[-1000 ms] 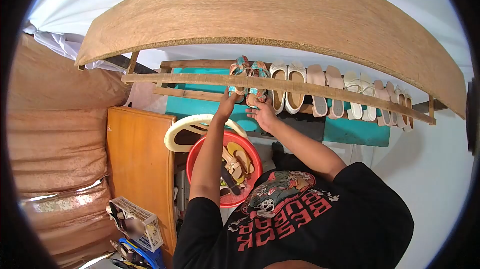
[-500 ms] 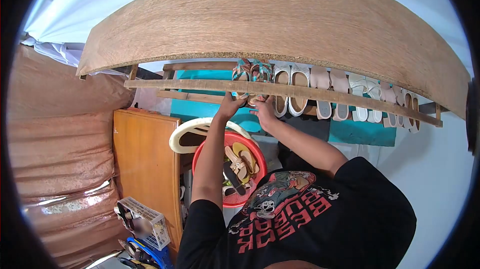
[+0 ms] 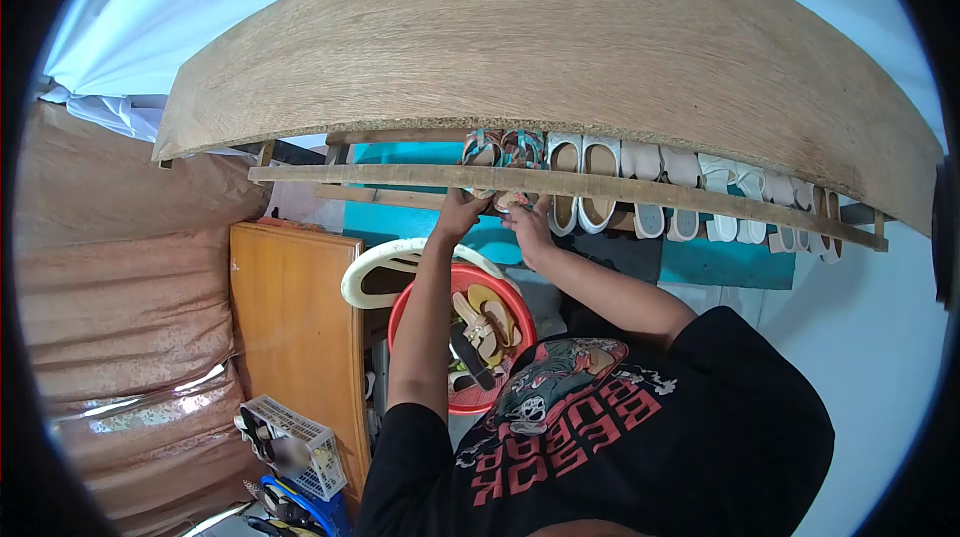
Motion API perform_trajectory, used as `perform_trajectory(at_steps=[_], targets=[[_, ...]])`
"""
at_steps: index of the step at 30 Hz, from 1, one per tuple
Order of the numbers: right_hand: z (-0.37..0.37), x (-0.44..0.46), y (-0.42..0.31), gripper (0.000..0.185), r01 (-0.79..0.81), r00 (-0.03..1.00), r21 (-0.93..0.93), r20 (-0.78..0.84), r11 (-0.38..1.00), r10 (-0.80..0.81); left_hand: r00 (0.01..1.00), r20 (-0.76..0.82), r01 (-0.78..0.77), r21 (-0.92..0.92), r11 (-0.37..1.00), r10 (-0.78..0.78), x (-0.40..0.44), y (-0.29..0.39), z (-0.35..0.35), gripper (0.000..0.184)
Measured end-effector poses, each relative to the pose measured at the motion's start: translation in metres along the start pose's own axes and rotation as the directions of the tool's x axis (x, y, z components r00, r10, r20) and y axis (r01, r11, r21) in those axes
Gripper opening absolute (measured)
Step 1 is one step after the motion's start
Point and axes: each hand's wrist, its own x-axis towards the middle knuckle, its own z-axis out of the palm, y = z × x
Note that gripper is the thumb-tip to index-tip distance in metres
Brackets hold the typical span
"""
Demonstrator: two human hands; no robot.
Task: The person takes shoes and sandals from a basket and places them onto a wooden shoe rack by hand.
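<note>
A pair of strappy sandals with teal and reddish patterned straps stands side by side on the wooden rack, the left sandal and the right sandal. The rack's front rail crosses in front of them. Below the rail, my left hand has its fingers closed at the heel end of the left sandal. My right hand grips the heel end of the right one, thumb and fingers bent around it. Some fingertips are hidden by the soles. White flat shoes sit just right of the pair.
Several pale shoes continue the row rightward. A wide wooden board overhangs the rack. Below are a red basket of sandals, a cream plastic chair, a wooden cabinet, a white crate and a blue basket.
The view has shifted slightly, so the overhanging board covers a little more of the shoe tops. Both hands stay at the sandals' heel ends, with hardly any movement.
</note>
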Motion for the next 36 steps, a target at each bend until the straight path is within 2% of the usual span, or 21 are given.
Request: perform_trajectory(at_steps=[1,5,7,8,9,11,12,15,16,17,19,20,22,23,24,27,29,31,33,35,36], targets=[[0.000,-0.002,0.001,0.057,-0.002,1.000,0.001,-0.008,1.000,0.002,0.999,0.001,-0.051,-0.049,0.998,0.051,-0.003,0.003,0.002,0.069],[-0.006,-0.011,0.011,0.067,0.062,0.998,-0.108,0.009,0.992,-0.062,0.999,0.012,-0.037,-0.047,0.998,0.038,-0.001,-0.018,-0.007,0.068],[-0.008,-0.025,0.011,0.087,0.269,0.961,-0.226,0.127,0.936,-0.245,0.989,-0.046,-0.137,0.076,0.988,0.141,-0.008,-0.018,-0.006,0.067],[-0.009,-0.031,0.012,0.092,0.329,0.943,-0.304,0.158,0.894,-0.293,0.990,-0.029,-0.130,0.127,0.983,0.135,-0.012,-0.017,-0.006,0.070],[-0.012,-0.037,0.017,0.092,0.323,0.944,-0.306,0.164,0.895,-0.285,0.991,-0.037,-0.124,0.125,0.984,0.130,-0.015,-0.026,-0.007,0.070],[-0.019,-0.052,0.028,0.093,0.381,0.924,-0.508,0.208,0.773,-0.320,0.978,-0.079,-0.172,0.231,0.957,0.195,-0.021,-0.043,-0.012,0.078],[-0.021,-0.060,0.028,0.092,0.471,0.882,-0.501,0.262,0.727,-0.391,0.978,-0.119,-0.162,0.103,0.981,0.174,-0.030,-0.041,-0.008,0.083],[-0.033,-0.087,0.032,0.089,0.460,0.884,-0.498,0.333,0.735,-0.327,0.973,-0.093,-0.212,0.021,0.977,0.213,-0.047,-0.059,-0.016,0.082],[-0.039,-0.088,0.042,0.087,0.515,0.853,-0.508,0.383,0.691,-0.354,0.988,-0.100,-0.120,0.004,0.993,0.120,-0.064,-0.044,-0.013,0.080],[-0.038,-0.094,0.045,0.087,0.476,0.870,-0.493,0.384,0.728,-0.309,0.986,-0.109,-0.125,-0.023,0.992,0.122,-0.075,-0.046,-0.014,0.077],[-0.043,-0.100,0.059,0.083,0.440,0.888,-0.553,0.385,0.708,-0.251,0.985,-0.087,-0.159,-0.074,0.985,0.152,-0.095,-0.056,-0.020,0.070],[-0.045,-0.102,0.066,0.081,0.435,0.890,-0.572,0.390,0.696,-0.236,0.980,-0.128,-0.166,-0.089,0.982,0.154,-0.108,-0.058,-0.025,0.070],[-0.042,-0.110,0.068,0.081,0.432,0.885,-0.576,0.420,0.694,-0.203,0.988,-0.022,-0.154,-0.146,0.977,0.152,-0.135,-0.063,-0.032,0.064],[-0.041,-0.115,0.070,0.082,0.415,0.892,-0.578,0.412,0.703,-0.188,0.980,-0.035,-0.199,-0.109,0.974,0.196,-0.147,-0.077,-0.039,0.060],[-0.041,-0.117,0.074,0.082,0.455,0.870,-0.562,0.447,0.691,-0.210,0.978,-0.063,-0.206,-0.127,0.970,0.200,-0.161,-0.090,-0.045,0.059],[-0.032,-0.133,0.077,0.081,0.431,0.878,-0.604,0.451,0.671,-0.159,0.967,-0.167,-0.220,-0.179,0.959,0.191,-0.216,-0.120,-0.056,0.057],[-0.027,-0.146,0.087,0.078,0.441,0.874,-0.635,0.465,0.634,-0.142,0.955,-0.295,-0.109,-0.471,0.875,-0.040,-0.257,-0.143,-0.063,0.055],[-0.027,-0.154,0.103,0.078,0.418,0.881,-0.707,0.468,0.571,-0.066,0.923,-0.380,-0.158,-0.530,0.833,-0.066,-0.300,-0.169,-0.062,0.055],[-0.035,-0.160,0.137,0.079,0.414,0.877,-0.750,0.480,0.516,-0.006,0.844,-0.470,-0.102,-0.614,0.783,-0.258,-0.342,-0.216,-0.062,0.057],[-0.051,-0.160,0.182,0.079,0.496,0.863,-0.804,0.497,0.328,-0.085,0.811,-0.498,-0.105,-0.641,0.760,-0.308,-0.381,-0.288,-0.058,0.056],[-0.039,-0.187,0.175,0.078,0.358,0.913,-0.855,0.404,0.375,0.049,0.770,-0.456,0.052,-0.652,0.756,-0.446,-0.404,-0.314,-0.050,0.057]])
